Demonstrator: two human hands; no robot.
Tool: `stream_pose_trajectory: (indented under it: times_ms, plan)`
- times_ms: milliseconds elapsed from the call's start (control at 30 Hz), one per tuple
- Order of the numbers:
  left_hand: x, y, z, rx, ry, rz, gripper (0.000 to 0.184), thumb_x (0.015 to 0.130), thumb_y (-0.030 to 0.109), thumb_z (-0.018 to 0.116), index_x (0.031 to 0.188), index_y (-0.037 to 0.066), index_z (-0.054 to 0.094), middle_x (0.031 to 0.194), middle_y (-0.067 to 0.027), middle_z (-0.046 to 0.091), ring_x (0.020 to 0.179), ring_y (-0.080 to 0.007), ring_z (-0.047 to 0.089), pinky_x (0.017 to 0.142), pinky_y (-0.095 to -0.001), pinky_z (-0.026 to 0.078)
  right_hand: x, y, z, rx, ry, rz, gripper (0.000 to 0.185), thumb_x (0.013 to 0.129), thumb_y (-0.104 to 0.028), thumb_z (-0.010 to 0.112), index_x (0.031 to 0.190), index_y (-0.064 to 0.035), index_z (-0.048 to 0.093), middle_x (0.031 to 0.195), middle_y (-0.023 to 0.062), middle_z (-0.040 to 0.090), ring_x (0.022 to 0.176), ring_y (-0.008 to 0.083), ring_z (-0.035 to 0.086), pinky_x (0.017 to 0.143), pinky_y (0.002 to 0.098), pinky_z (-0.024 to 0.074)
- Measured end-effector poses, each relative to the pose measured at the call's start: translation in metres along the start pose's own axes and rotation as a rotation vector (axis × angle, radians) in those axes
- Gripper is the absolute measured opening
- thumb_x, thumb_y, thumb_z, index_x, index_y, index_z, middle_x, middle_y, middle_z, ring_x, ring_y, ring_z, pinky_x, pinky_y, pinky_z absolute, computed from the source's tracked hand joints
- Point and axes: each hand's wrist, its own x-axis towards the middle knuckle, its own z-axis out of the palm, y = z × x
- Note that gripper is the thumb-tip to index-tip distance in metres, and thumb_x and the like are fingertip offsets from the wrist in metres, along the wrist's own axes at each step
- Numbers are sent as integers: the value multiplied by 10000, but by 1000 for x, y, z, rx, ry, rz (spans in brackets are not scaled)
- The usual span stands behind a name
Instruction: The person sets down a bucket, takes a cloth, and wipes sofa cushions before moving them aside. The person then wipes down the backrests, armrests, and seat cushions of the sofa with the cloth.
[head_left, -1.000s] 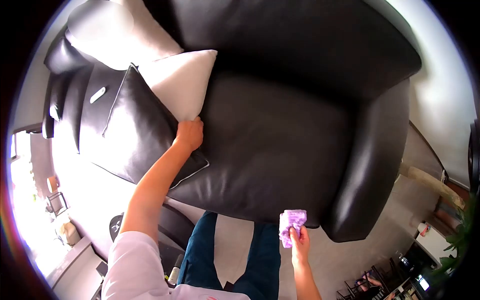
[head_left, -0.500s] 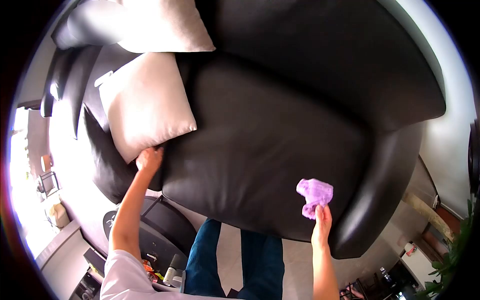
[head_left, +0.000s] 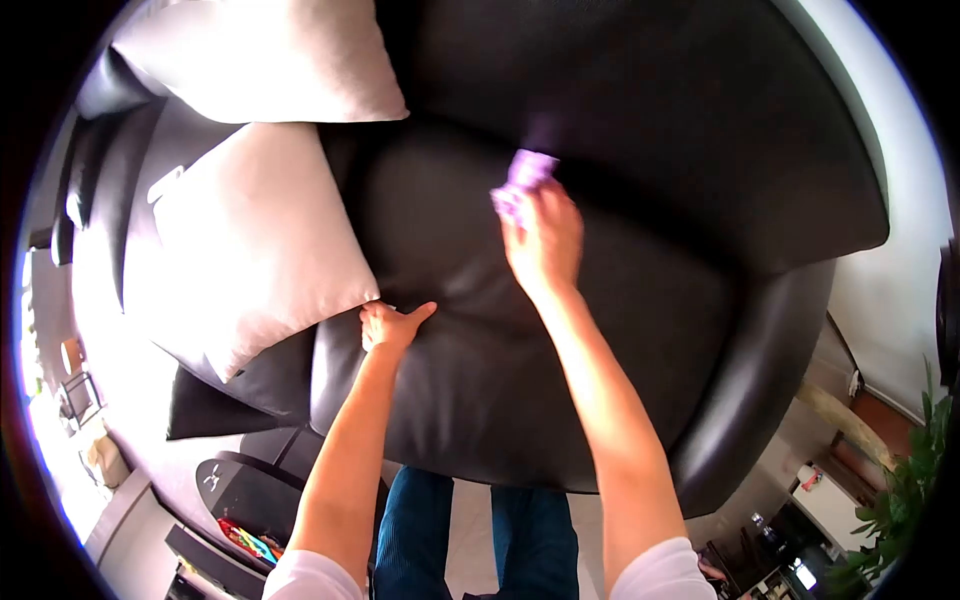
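Note:
My right hand (head_left: 545, 240) is closed on a crumpled purple cloth (head_left: 525, 183) over the black sofa seat (head_left: 520, 370), near the foot of the backrest; hand and cloth are a little blurred. Lower left of it, my left hand (head_left: 393, 325) rests on the seat with thumb and fingers apart, at the corner of a pale cushion (head_left: 265, 230). That cushion lies on a black cushion (head_left: 235, 405). A second pale cushion (head_left: 290, 60) leans at the upper left.
A white remote-like object (head_left: 166, 184) lies beside the pale cushion. The sofa's armrest (head_left: 770, 370) is on the right. Below left stands a dark round table (head_left: 245, 490) with colourful packets (head_left: 250, 540). Green leaves (head_left: 910, 490) show at the lower right.
The black cushion moved left and down, and the pale cushion came to lie over it. My left hand let go and shifted right. My right hand carried the purple cloth up toward the backrest.

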Motion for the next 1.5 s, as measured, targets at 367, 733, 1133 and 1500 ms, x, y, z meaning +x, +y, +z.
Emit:
stream_pose_trajectory:
  times_ms: [367, 733, 1133, 1500]
  plan:
    - [37, -33, 4, 69, -9, 19, 1190, 530, 744, 781, 1312, -76, 418, 1294, -243, 502, 1235, -348, 485, 1037, -421, 414, 51, 9, 97, -70, -19, -122, 347, 934, -281, 552, 1256, -170, 616, 1297, 79, 569, 1186, 274, 537, 1062, 449, 374]
    - [101, -75, -19, 9, 117, 168, 1326, 521, 708, 818, 1378, -152, 286, 1410, -306, 416, 1320, -386, 428, 1086, -418, 372, -74, 246, -42, -412, -20, 263, 212, 896, -208, 569, 1043, -78, 649, 1200, 100, 605, 1145, 328, 546, 984, 469, 429]
    - [186, -117, -31, -258, 11, 275, 892, 649, 394, 903, 1285, -83, 499, 1281, -167, 575, 1169, -263, 543, 1037, -347, 403, -173, 345, -83, -39, -7, 847, 485, 1030, -338, 326, 1395, -30, 412, 1417, 235, 438, 1310, 392, 424, 1090, 431, 355]
    - [193, -102, -43, -349, -29, 318, 805, 623, 475, 902, 1122, -73, 588, 1002, -94, 628, 794, -162, 583, 655, -272, 492, -440, 112, -104, -32, -53, 1105, 459, 1036, -224, 337, 1430, 8, 358, 1473, 244, 367, 1352, 391, 367, 1133, 432, 299]
